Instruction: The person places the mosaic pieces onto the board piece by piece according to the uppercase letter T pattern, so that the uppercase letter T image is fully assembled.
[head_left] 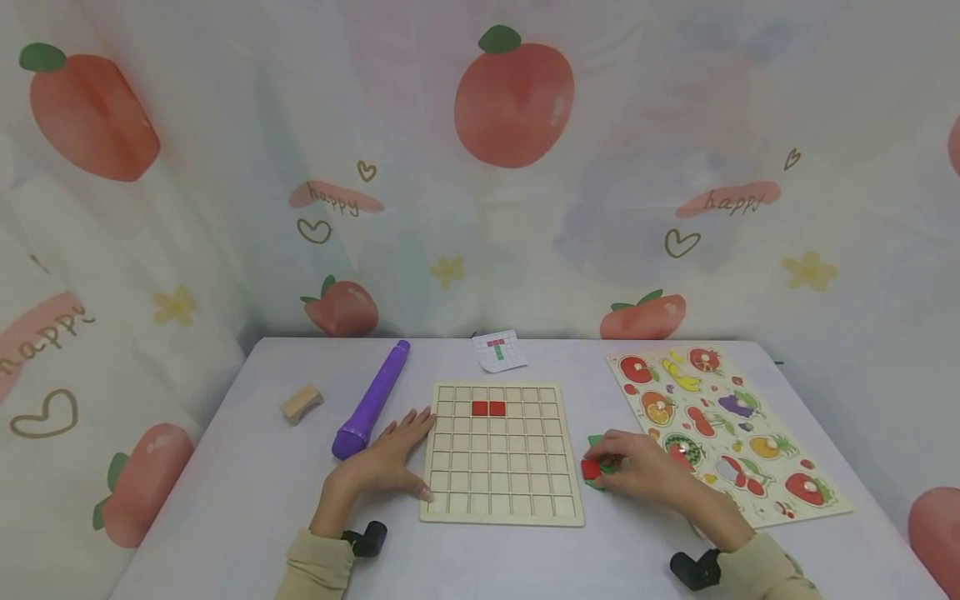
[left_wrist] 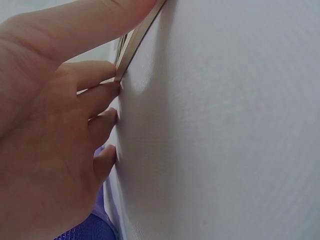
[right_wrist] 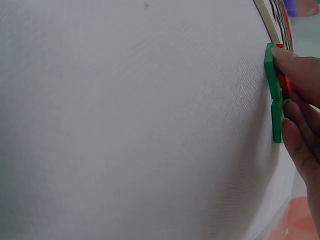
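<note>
A wooden grid board lies flat at the middle of the table, two red square tiles side by side in its upper part. My left hand rests along the board's left edge, fingers extended and thumb touching near the lower corner. Just right of the board, my right hand pinches a red tile between thumb and fingers. Green tiles lie directly beneath that red one on the table. The fingers partly hide them, so I cannot tell how many there are.
Left of the board are a purple toy microphone and a small arched wooden block. A paper card with a red and green T pattern lies behind the board. At right lies a fruit puzzle board, partly under my right forearm.
</note>
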